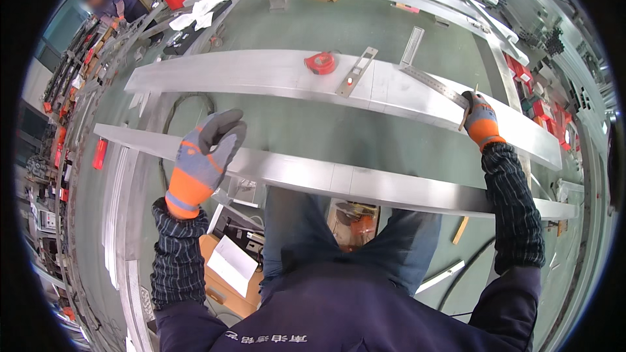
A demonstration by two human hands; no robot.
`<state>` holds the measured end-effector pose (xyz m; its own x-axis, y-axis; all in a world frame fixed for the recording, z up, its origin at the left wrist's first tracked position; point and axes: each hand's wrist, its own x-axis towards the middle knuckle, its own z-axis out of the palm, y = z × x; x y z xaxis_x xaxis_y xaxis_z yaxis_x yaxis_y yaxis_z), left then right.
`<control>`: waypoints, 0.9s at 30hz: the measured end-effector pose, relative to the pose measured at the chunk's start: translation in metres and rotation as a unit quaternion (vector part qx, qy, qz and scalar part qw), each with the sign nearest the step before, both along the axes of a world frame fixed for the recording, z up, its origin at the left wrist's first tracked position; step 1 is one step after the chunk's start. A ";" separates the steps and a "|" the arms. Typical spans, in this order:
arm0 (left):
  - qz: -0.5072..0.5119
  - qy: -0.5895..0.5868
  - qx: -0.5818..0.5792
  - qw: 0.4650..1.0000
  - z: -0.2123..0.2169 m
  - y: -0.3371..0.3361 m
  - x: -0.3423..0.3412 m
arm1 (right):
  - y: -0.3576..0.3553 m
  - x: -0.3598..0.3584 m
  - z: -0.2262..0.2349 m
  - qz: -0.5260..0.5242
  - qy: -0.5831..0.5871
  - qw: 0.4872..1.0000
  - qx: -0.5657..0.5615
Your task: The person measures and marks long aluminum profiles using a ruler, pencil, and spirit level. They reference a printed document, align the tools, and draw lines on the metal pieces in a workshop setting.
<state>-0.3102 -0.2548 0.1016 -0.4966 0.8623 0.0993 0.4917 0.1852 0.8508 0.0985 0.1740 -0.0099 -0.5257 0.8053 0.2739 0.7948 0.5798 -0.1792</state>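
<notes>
Two thin lines [332,176] already cross the near bar [287,168], and whether more remain I cannot tell: the right hand [482,119] closes on the square [433,83] atop the far bar [241,70] (the left hand [210,151], half-curled, hovers seemingly empty).

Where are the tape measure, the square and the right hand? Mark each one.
Tape measure [320,63], head view: its red case.
Square [434,84], head view: middle of its blade.
Right hand [482,117], head view: its gloved back.

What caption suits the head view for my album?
Gloved right hand holds a metal square over a silver beam, left hand free.
</notes>
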 end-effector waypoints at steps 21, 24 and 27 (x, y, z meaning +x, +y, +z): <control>-0.215 -0.465 -0.148 0.846 -0.010 -0.043 0.068 | -0.282 -0.157 0.088 0.581 0.167 0.771 0.202; -0.131 -0.447 -0.199 0.862 -0.012 -0.058 0.077 | -0.272 -0.158 0.081 0.552 0.206 0.782 0.201; -0.118 -0.488 -0.193 0.843 -0.017 -0.054 0.077 | -0.257 -0.158 0.071 0.570 0.117 0.805 0.114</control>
<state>-0.2329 -0.3090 0.0847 0.0095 0.8232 -0.5677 -0.3457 0.5355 0.7706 -0.0600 -0.0826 0.0613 -0.8000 -0.2488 0.5460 -0.3168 0.9480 -0.0322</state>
